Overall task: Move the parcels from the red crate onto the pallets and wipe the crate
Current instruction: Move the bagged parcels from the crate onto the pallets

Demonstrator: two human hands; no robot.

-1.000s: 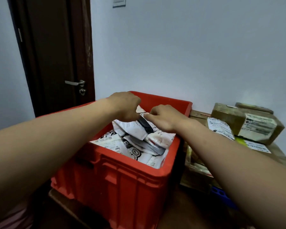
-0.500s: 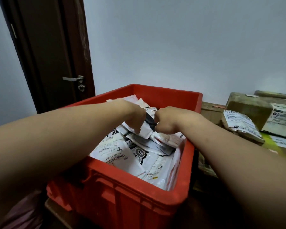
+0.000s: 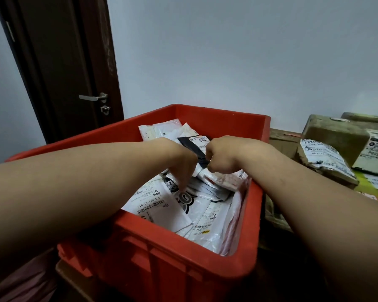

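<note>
1. Both hands have sunk deeper into the red crate than a moment ago. The black mailer has come up out of the pile, and its white label now shows toward the crate's far wall.
2. My right hand is over the middle of the crate, fingers curled tight round the lower end of that black mailer.
3. My left hand has let its fingers drop. They point down at the white barcode parcel, which lies nearer the crate's front rim. They are blurred, so I cannot tell whether they pinch an edge or only touch it.
4. I judge that I am working one parcel free, so the job is only starting. White mailers still lie heaped inside the crate, and wiping cannot begin until they are out.
5. A cardboard box and a labelled grey bag lie to the right of the crate. I take that as where the parcels go, though I cannot make out the pallets themselves.
6. These plastic bags look slippery and overlap, so lifting the black one may drag its neighbours over the crate's right wall.
</note>
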